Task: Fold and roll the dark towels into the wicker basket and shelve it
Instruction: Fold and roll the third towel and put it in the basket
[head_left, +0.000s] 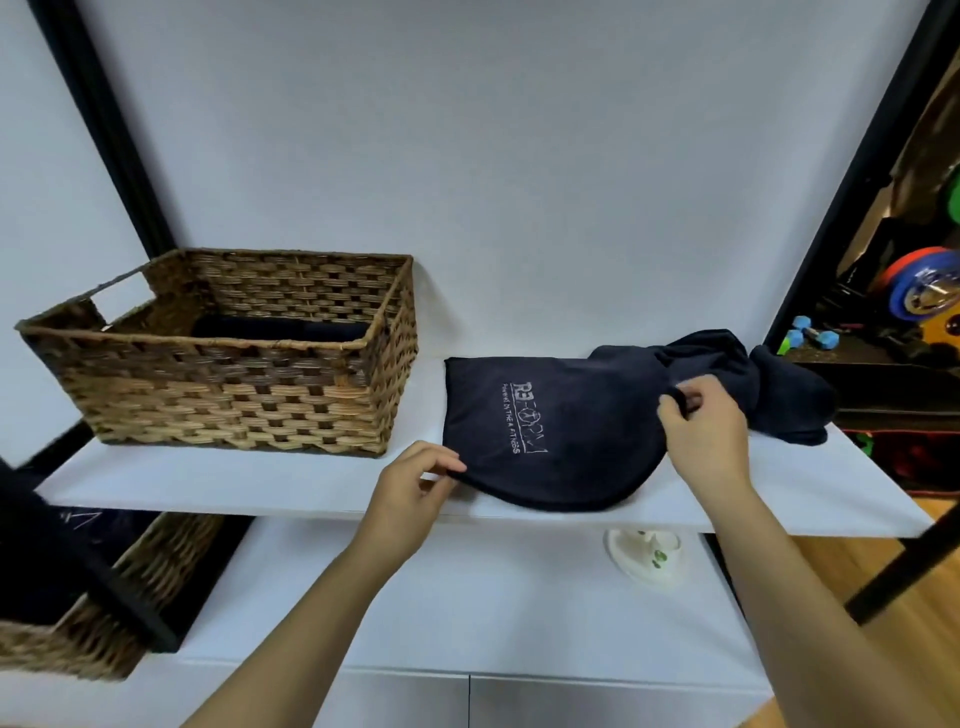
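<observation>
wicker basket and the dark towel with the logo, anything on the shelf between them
In the head view, only bare white shelf separates the wicker basket from the dark towel. The left hand pinches the towel's near corner just below that gap.

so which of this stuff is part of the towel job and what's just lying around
Part of the job:
- towel with white lettering, left hand pinching its near corner, right hand pinching a fold
- bunched towel behind the right hand
- basket on the shelf, a rolled towel inside

Lying about:
- lower basket
- white dish
- dumbbells
- weight plates
</observation>
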